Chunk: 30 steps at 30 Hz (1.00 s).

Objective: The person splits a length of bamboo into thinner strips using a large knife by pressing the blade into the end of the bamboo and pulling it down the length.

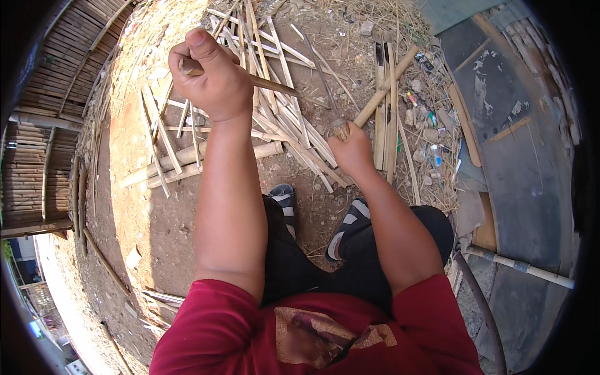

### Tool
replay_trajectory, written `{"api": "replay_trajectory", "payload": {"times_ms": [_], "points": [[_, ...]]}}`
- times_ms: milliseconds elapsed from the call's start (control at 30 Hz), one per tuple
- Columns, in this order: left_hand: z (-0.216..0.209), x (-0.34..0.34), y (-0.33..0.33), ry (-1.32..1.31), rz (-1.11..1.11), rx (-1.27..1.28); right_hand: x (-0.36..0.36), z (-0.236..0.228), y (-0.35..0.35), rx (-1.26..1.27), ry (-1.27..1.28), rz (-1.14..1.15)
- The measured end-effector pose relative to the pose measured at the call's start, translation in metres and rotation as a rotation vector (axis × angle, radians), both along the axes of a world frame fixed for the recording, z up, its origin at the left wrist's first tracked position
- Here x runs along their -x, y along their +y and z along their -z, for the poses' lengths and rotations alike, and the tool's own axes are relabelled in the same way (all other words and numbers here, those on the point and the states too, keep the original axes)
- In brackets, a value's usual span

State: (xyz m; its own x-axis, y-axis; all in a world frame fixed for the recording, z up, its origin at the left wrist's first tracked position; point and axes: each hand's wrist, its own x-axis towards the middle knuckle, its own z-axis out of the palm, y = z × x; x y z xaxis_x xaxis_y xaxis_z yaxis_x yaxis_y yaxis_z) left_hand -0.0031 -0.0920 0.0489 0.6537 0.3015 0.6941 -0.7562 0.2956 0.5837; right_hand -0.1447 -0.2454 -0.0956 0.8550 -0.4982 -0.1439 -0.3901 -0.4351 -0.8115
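Observation:
My left hand (215,75) is raised at the upper left, its fingers wrapped round a wooden stick (275,85). One end of the stick pokes out beside the thumb; the rest runs right and tapers toward my other hand. Lower and to the right, my right hand (352,150) is closed round the wooden handle of a long knife (323,78). The narrow dark blade points away from me, up and slightly left, and the stick's far tip appears close to it. Whether they touch, I cannot tell.
Split bamboo strips (281,56) lie in a loose pile on the dirt ground ahead. Thick bamboo poles (215,164) lie left of my sandals, another pole (387,87) at the right. Litter and straw (431,134) border dark sheets (512,156); a bamboo wall (59,69) stands left.

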Motion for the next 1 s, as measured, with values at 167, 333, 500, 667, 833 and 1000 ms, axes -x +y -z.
{"api": "replay_trajectory", "payload": {"times_ms": [167,333,500,667,833,1000], "points": [[0.007,-0.003,0.001,-0.024,0.017,-0.021,-0.003,-0.019,0.006,-0.091,-0.276,0.024],[0.001,0.0,-0.005,-0.041,0.053,-0.032,0.002,0.065,-0.012,0.134,0.279,-0.123],[0.002,-0.003,-0.002,-0.013,-0.01,-0.026,-0.001,0.016,-0.017,0.007,0.051,0.07],[0.003,-0.004,-0.001,-0.029,-0.035,-0.035,0.005,-0.003,-0.002,-0.038,-0.165,0.086],[0.007,-0.013,-0.002,0.037,-0.21,-0.027,-0.001,0.068,0.004,0.152,0.272,-0.081],[0.002,-0.005,0.008,0.046,-0.029,-0.013,-0.005,0.056,-0.01,-0.016,0.132,-0.029]]}}
